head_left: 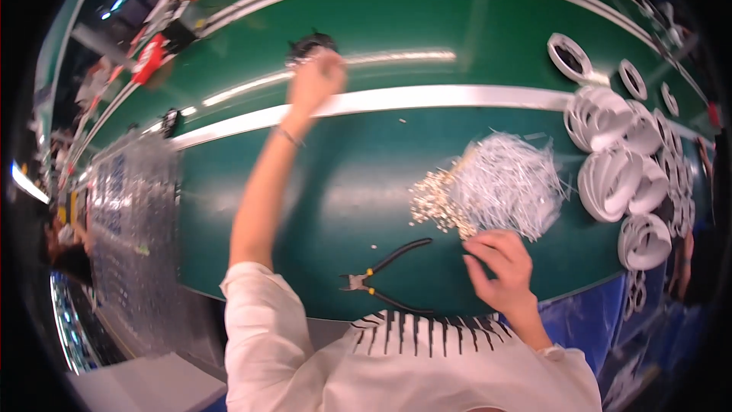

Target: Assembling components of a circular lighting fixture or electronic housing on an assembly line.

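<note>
Pieces [436, 202], tiny, cream-coloured and irregular, lie scattered against a tangled heap of thin, straight, whitish translucent strips [511, 183], right of centre on the dark green counter [210, 221]. The right hand [503, 268] is at the lower edge of the pieces, fingers bent, thumb parted from them in a loose, released posture. The left hand [316, 82], blurred, reaches over the far green surface [457, 19] to a dark bundle [313, 44] with a shiny, pale part; whether it grasps this I cannot tell. Pliers [370, 291] with black handles and yellow collars lie spread nearby. Pale markings on a red panel [149, 59] at upper left are too blurred to read.
</note>
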Tool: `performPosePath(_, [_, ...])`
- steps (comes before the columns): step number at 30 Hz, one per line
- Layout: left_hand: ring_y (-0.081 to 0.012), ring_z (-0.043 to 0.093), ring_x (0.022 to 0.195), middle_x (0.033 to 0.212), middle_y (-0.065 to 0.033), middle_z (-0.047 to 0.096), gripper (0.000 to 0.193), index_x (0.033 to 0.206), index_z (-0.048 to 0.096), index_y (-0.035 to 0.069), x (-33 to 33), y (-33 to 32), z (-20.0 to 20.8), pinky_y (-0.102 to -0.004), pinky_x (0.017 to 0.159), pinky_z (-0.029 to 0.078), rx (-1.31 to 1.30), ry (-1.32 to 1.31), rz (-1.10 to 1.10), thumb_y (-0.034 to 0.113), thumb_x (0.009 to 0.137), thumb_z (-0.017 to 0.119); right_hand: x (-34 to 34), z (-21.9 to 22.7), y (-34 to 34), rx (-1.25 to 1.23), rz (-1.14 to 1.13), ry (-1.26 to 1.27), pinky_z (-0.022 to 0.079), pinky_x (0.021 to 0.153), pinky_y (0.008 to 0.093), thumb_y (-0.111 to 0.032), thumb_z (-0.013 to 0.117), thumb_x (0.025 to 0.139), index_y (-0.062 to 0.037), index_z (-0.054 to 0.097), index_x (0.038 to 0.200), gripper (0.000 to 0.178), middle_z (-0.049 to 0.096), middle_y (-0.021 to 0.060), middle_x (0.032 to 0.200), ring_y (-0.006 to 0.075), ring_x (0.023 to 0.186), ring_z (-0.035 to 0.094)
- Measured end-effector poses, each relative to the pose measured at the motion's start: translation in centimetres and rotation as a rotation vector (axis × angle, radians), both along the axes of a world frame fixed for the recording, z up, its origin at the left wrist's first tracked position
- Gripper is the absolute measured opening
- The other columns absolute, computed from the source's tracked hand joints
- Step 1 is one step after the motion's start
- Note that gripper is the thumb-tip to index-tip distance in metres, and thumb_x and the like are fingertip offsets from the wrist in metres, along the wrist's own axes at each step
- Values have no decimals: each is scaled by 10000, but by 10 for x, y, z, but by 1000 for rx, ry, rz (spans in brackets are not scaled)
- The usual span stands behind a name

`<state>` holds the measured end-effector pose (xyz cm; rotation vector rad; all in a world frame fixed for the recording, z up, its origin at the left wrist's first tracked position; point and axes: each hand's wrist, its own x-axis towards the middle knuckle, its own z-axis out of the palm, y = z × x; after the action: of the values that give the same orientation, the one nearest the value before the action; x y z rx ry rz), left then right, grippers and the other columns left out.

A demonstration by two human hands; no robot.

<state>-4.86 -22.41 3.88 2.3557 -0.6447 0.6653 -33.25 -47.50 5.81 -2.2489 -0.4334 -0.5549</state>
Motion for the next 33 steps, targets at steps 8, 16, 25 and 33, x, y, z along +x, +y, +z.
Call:
performPosePath(8, [-343, 440, 1110, 1155, -274, 456, 688, 1265, 275, -11, 194, 105, -85, -385, 922, 359, 332, 310, 275, 269, 734, 612, 5, 0, -64, -133, -590, -284, 449, 691, 331, 53, 639, 593, -38, 615, 797, 224, 579, 96, 898, 266, 811, 554])
performPosePath(16, [-119, 559, 779, 898, -93, 603, 559, 1116, 469, -75, 122, 66, -73, -228, 684, 450, -218, 464, 93, 130, 660, 719, 22, 4, -175, -297, -997, -377, 415, 710, 331, -143, 691, 649, -19, 607, 789, 205, 585, 78, 878, 257, 780, 526])
performPosePath(25, [-84, 561, 739, 868, -37, 568, 206, 1002, 496, 26, -52, -3, -54, -189, 561, 461, -1127, 647, -81, 114, 827, 559, 17, 22, -134, -293, -1051, -700, 457, 570, 305, -53, 666, 706, 36, 565, 701, 134, 596, 159, 777, 260, 664, 575])
performPosePath(33, [-142, 444, 1011, 1083, -101, 457, 322, 1119, 319, 1, -140, -17, -50, -258, 891, 348, -1030, 569, -226, 33, 847, 489, 2, -7, 78, -288, 516, -35, 334, 414, 238, -128, 608, 641, -69, 532, 632, 97, 455, 23, 658, 119, 460, 448])
